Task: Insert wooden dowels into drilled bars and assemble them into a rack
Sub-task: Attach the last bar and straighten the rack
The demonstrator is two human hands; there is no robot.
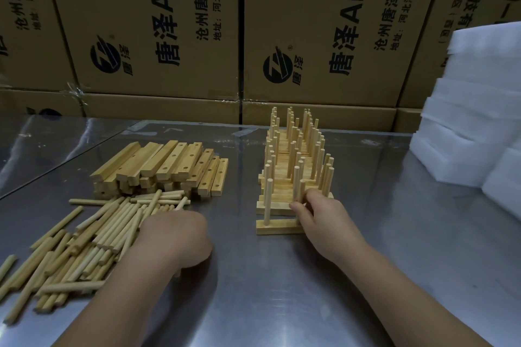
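- From my remote seat I see a shiny grey steel table (282,290) filling the lower part of the view. A wall of brown cardboard boxes (158,36) with black print stands along its far edge.
- A stack of white foam blocks (473,127) sits at the right edge of the table.
- A heap of pale square-section drilled wooden bars (160,166) lies left of centre. Just in front of it is a loose spread of round pale wooden dowels (93,239), reaching to the left edge.
- Right of centre, a row of fitted bars (293,155) runs away from me, each one lying crosswise with dowels standing upright in it.
- The nearest bar (277,227) lies flat at the front of that row. One tall dowel stands near its left end, and its right end is hidden under my right hand.
- My right hand (318,217) is curled, with thumb and fingers pinching a short upright dowel (302,190) at the front of the row. I cannot tell which bar this dowel sits in.
- My left hand (174,236) lies back-up on the right edge of the loose dowels, blurred, with its fingers tucked beneath it. One dowel tip pokes out beyond the knuckles. I cannot tell whether the hand grips it or only rests on the pile.
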